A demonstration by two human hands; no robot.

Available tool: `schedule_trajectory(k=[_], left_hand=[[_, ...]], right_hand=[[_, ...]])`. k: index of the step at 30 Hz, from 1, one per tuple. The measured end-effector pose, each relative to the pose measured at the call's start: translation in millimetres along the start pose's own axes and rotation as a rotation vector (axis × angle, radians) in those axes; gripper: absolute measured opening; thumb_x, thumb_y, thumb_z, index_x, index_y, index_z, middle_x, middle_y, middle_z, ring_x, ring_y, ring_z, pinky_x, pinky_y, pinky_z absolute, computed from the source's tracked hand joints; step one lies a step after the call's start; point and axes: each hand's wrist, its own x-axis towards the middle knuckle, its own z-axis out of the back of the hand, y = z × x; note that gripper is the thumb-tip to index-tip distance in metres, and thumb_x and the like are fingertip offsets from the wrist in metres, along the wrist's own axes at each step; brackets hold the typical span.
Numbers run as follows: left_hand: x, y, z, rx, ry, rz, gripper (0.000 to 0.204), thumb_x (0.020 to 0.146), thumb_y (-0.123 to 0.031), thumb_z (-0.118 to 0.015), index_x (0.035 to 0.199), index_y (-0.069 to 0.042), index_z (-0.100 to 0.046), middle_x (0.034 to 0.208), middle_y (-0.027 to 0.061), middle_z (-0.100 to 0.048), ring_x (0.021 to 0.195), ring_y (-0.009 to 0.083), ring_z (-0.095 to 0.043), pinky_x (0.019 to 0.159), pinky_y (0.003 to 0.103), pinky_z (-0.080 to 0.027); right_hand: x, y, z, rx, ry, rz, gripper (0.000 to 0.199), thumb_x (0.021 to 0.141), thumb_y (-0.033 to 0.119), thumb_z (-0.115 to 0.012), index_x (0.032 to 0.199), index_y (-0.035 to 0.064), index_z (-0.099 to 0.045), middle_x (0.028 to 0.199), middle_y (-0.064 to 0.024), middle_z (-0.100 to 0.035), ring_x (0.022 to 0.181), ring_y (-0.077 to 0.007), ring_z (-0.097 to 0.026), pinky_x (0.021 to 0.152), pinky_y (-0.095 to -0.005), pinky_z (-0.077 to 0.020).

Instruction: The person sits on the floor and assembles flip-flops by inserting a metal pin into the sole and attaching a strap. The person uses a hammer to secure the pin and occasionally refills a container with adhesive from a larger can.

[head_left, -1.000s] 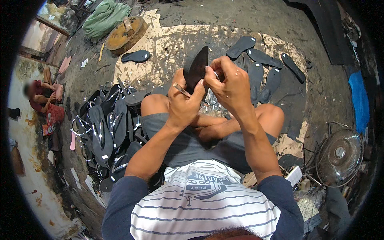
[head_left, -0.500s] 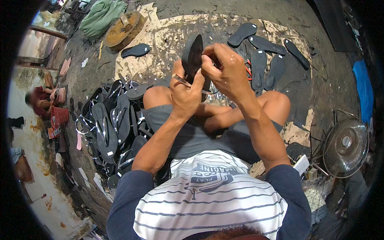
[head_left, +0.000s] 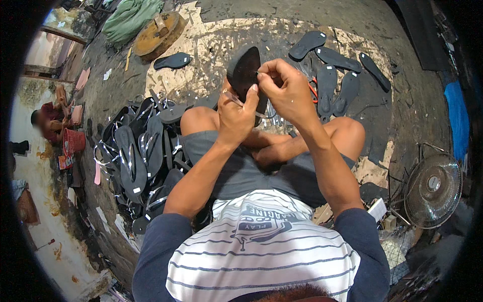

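My left hand (head_left: 236, 120) grips a black flip-flop (head_left: 243, 69) above my crossed legs. The sandal is held up on its edge, its broad dark face turned partly toward my right hand. A thin silvery strap (head_left: 260, 116) shows beside the left fingers. My right hand (head_left: 290, 95) is at the sandal's right side, thumb and forefinger pinched together close to its face. What lies in that pinch is too small to make out. Left of my knee is a heap of black flip-flops (head_left: 132, 158) with silvery straps.
Several black soles (head_left: 327, 85) lie ahead on the right, near a red-handled tool (head_left: 314, 90). Another sole (head_left: 172, 61) rests on the cardboard (head_left: 211, 35) ahead left. A round wooden block (head_left: 160, 38) stands beyond. At right is a fan (head_left: 433, 186); another person (head_left: 50, 121) sits far left.
The flip-flop has turned so that more of its broad face shows. My right thumb and forefinger have shifted slightly and remain pinched beside it. The left hand keeps its grip.
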Motion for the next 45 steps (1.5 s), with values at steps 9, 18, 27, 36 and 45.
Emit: schedule_trajectory(k=[9,18,27,36,45], left_hand=[[0.7,7.7,8.9,0.124,-0.047,-0.085,0.036,0.09,-0.006,-0.064,0.125,0.002,-0.058,0.112,0.0174,-0.065,0.102,0.0265,-0.064,0.089,0.036,-0.051],[-12.4,2.0,10.7,0.079,-0.122,-0.106,0.052,0.09,-0.002,-0.058,0.142,-0.004,-0.047,0.125,0.0236,-0.062,0.115,0.0396,-0.063,0.096,0.043,-0.051],[-6.2,3.6,4.4,0.09,-0.12,-0.148,0.05,0.092,-0.009,-0.06,0.14,0.004,-0.049,0.13,0.0258,-0.061,0.124,0.0351,-0.059,0.106,0.038,-0.045],[-14.5,-27.9,32.5,-0.035,-0.05,0.052,0.032,0.093,-0.01,-0.065,0.12,0.006,-0.059,0.102,0.0085,-0.07,0.09,0.0145,-0.064,0.083,0.03,-0.053],[-18.5,-15.5,21.2,-0.042,-0.073,-0.036,0.032,0.094,-0.007,-0.063,0.124,0.002,-0.056,0.11,0.0079,-0.067,0.099,0.0143,-0.064,0.088,0.03,-0.052]], right_hand=[[6.7,-5.9,-18.2,-0.321,-0.08,0.3,0.016,0.093,0.017,-0.064,0.096,0.0021,-0.066,0.086,-0.0136,-0.07,0.079,-0.0245,-0.069,0.068,-0.0387,-0.0518],[4.8,-8.2,-27.1,-0.253,0.049,0.262,0.013,0.094,0.01,-0.064,0.1,-0.0009,-0.063,0.09,-0.0173,-0.071,0.08,-0.0291,-0.071,0.072,-0.0381,-0.0528],[11.4,-20.9,-21.4,-0.382,0.038,0.328,0.015,0.093,0.014,-0.064,0.103,0.003,-0.064,0.09,-0.0201,-0.07,0.082,-0.0387,-0.07,0.07,-0.0437,-0.0539],[-4.9,11.9,-17.9,-0.159,0.061,0.28,0.017,0.092,0.018,-0.068,0.096,0.0019,-0.066,0.086,-0.0188,-0.07,0.074,-0.035,-0.07,0.066,-0.0412,-0.0531],[-8.8,2.0,-17.7,-0.223,-0.028,0.344,0.013,0.091,0.015,-0.067,0.095,0.0027,-0.064,0.073,-0.0113,-0.066,0.061,-0.0179,-0.063,0.058,-0.0326,-0.0487]])
